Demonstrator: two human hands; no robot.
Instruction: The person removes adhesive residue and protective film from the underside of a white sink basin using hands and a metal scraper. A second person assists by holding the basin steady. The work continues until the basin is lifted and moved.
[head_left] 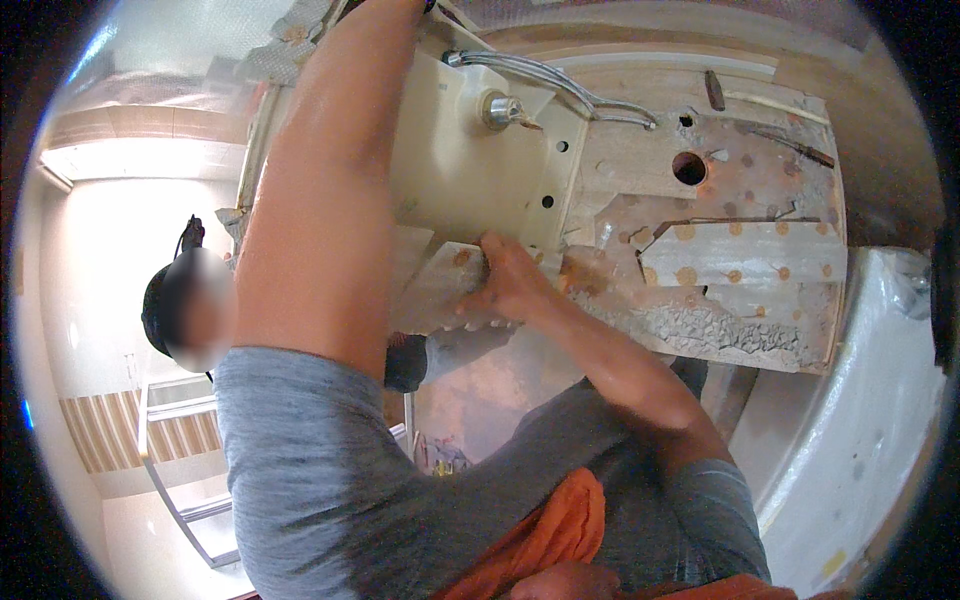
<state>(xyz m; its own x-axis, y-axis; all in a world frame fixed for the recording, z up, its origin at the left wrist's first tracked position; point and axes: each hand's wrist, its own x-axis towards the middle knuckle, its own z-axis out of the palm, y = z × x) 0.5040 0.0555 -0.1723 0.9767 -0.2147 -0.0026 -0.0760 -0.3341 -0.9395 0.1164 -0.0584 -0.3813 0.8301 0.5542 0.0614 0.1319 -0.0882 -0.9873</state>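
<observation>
We seem to steady the flat, white, tan-spotted panel beside the cream, boxy basin; our right hand part-curls at its edge, clasp unclear, left hand unseen. Lifting would call for firmer support.

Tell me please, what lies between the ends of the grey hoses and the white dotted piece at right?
In the head view, a dark round hole lies between the grey hoses and that white dotted piece.
</observation>
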